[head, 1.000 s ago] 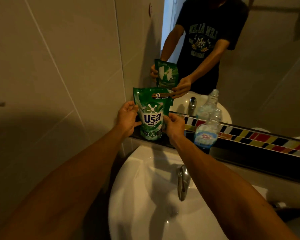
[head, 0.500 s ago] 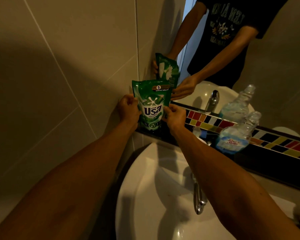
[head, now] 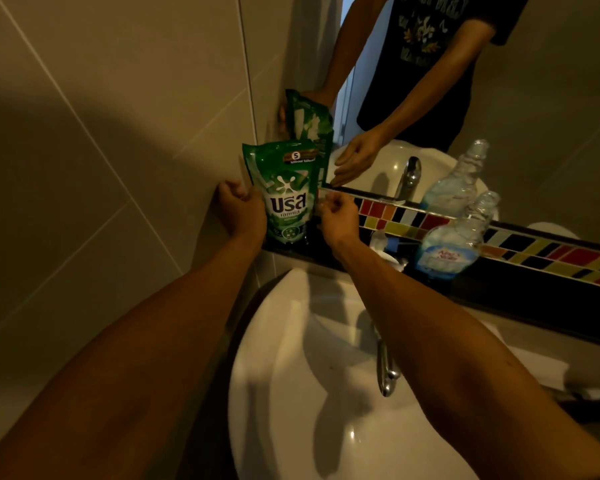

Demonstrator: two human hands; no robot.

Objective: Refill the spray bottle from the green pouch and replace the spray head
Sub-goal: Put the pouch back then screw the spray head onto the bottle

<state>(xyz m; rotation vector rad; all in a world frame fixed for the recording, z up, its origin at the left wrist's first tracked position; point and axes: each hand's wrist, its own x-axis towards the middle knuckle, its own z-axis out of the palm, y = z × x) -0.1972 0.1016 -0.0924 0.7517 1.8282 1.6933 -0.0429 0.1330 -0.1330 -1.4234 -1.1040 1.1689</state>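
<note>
The green pouch (head: 286, 194) stands upright on the dark ledge (head: 499, 292) behind the basin, tucked into the corner where the tiled wall meets the mirror (head: 534, 98). It looks like a soft, floppy refill bag, bulging with liquid, so I'd expect it to be fairly heavy at the bottom, slick on its printed film, and liable to sag or fold if grabbed by the top alone. Better to take it round the belly with one hand and steady the upper corner with the other.

The left hand (head: 239, 211) sits just left of the pouch, fingers curled in against its edge. The right hand (head: 336, 216) is just right of it, loosely curled too. Whether either one is actually pinching the film I cannot tell from here.

Well to the right of the pouch, on the same ledge, stands the clear spray bottle (head: 454, 237), its neck bare and some liquid in the bottom. The spray head I cannot pick out; something small and pale lies between pouch and bottle, too dim to name. The pouch's spout or tear notch isn't visible either.
</note>
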